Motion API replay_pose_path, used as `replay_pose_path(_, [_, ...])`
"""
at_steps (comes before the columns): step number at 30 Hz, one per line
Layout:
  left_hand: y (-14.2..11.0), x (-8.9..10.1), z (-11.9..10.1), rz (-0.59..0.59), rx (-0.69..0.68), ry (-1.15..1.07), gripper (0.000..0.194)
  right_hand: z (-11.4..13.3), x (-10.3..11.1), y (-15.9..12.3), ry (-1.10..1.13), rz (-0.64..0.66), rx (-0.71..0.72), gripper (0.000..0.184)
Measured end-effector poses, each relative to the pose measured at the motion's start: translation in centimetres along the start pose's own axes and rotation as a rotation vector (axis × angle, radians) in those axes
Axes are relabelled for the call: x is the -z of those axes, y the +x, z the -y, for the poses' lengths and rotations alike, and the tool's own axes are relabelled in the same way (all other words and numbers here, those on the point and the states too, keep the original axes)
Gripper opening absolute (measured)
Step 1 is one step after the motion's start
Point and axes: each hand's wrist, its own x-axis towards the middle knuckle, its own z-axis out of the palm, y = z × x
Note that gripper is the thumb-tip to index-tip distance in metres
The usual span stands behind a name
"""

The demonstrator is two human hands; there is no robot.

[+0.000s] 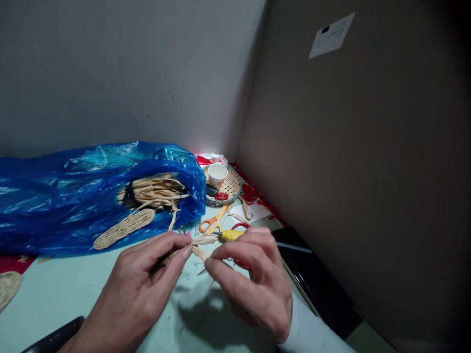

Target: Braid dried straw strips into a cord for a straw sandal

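Observation:
My left hand [147, 279] is closed in a pinch on a pale straw strip [200, 242] just above the light green table [55, 294]. My right hand [253, 274] pinches the other end of the same strip, fingertips almost meeting those of the left hand. A thin metal point [202, 271] shows below my fingers. Behind my hands lie orange-handled scissors [212, 223] and a yellow-handled tool [231, 235].
A big blue plastic bag [73, 196] holds straw bundles [156, 191] and a woven oval piece [123, 229]. A round woven tray [231, 189] with a white cup [217, 175] sits in the corner. A black flat object [316, 284] lies at right by the wall.

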Motion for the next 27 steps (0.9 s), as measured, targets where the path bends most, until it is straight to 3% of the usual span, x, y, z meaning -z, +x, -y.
replay_pose_path(7, [0.3, 0.0, 0.2, -0.005, 0.029, -0.025, 0.016, 0.2, 0.3, 0.3, 0.004, 0.073, 0.023, 0.018])
replay_pose_path(10, [0.2, 0.1, 0.4, 0.063, 0.098, -0.057, 0.021, 0.1, 0.4, 0.2, 0.017, 0.054, 0.039, 0.021])
replay_pose_path(14, [0.4, 0.5, 0.6, 0.138, 0.212, -0.112, 0.027, -0.3, 0.4, 0.1, 0.006, 0.133, 0.054, 0.023])
replay_pose_path(19, [1.0, 1.0, 2.0, 0.231, 0.234, -0.158, 0.023, 0.4, -0.2, 0.1, 0.021, 0.165, 0.18, 0.019])
replay_pose_path(23, [1.2, 0.9, 3.2, 0.171, 0.239, -0.128, 0.026, 1.1, 0.5, -1.4, 0.013, 0.078, -0.005, 0.021])
replay_pose_path(24, [1.2, 0.9, 3.4, 0.165, 0.236, -0.11, 0.028, 1.0, 1.0, -2.0, -0.005, 0.041, -0.083, 0.022])
replay_pose_path(27, [1.3, 0.8, 3.5, 0.157, 0.24, -0.07, 0.033, -0.4, 2.8, -3.8, -0.136, 0.122, -0.417, 0.016])
